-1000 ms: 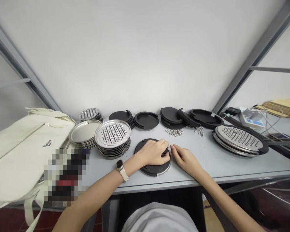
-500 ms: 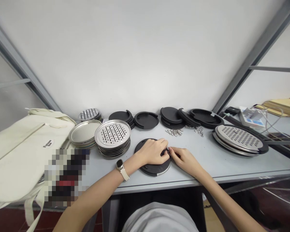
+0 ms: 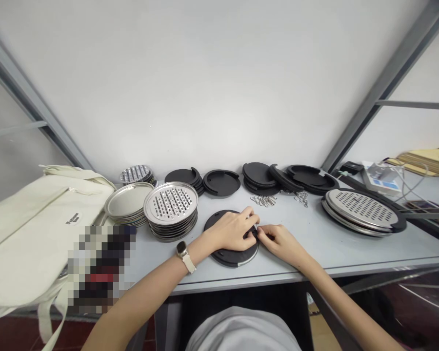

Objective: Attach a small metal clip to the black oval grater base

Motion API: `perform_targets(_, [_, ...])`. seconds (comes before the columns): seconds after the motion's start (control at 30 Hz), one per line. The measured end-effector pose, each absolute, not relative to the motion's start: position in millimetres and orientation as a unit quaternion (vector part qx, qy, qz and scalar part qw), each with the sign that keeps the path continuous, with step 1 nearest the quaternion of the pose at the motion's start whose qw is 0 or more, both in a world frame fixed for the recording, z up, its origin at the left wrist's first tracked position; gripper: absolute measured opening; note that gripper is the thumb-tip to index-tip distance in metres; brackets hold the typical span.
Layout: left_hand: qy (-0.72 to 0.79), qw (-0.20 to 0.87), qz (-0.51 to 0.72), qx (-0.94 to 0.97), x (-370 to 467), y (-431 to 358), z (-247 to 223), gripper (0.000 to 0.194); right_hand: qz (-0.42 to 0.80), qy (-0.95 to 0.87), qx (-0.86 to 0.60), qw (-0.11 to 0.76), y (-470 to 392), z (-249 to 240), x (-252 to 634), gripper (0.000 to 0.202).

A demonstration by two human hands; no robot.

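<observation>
The front disc [image 3: 234, 257] was black, silver along its lower right edge. The holders [image 3: 221, 182] behind were black, the wire pieces [image 3: 263, 200] silver. The perforated plate [image 3: 170, 202] was silver, patterned with rows of dark slots; the plate [image 3: 129, 199] beside it was plain silver. The table [image 3: 300, 253] was pale grey, the wall [image 3: 219, 97] white, the bag [image 3: 32, 234] cream with dark lettering on a white label [image 3: 73, 219], the shirt [image 3: 241, 331] light grey.

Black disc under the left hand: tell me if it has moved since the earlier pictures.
No: judged against the table's front edge, the black disc shows no visible shift in any direction.
</observation>
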State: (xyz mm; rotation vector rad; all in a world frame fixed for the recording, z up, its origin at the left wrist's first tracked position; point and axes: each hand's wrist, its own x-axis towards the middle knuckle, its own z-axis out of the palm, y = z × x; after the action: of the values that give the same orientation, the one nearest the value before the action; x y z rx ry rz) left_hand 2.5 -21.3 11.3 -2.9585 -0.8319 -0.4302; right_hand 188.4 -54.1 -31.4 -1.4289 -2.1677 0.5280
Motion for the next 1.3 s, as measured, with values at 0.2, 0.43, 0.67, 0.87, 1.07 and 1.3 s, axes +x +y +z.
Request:
perform_targets(0.2, [-0.266, 0.015, -0.124, -0.956, 2, -21, 11, 0.024, 0.184, -0.797, -0.519, 0.246, -54, -31, 188, 0.035])
perform_targets(0.43, [-0.246, -0.019, -0.136, -0.96, 2, -19, 11, 0.017, 0.169, -0.802, -0.516, 0.247, -55, -30, 187, 0.041])
perform_targets(0.67, [-0.241, -0.007, -0.142, -0.96, 2, -18, 9, 0.012, 0.187, -0.8, -0.508, 0.258, -58, -27, 185, 0.033])
perform_targets(0.87, [-0.244, 0.009, -0.138, -0.96, 2, -19, 9, 0.014, 0.206, -0.801, -0.496, 0.265, -60, -22, 184, 0.02])
perform_targets(1.07, [-0.254, -0.016, -0.139, -0.957, 1, -18, 9, 0.024, 0.209, -0.806, -0.489, 0.261, -58, -24, 187, 0.025])
perform_targets(1.3, [-0.253, -0.029, -0.145, -0.956, 2, -19, 8, 0.04, 0.199, -0.805, -0.498, 0.255, -56, -26, 187, 0.034])
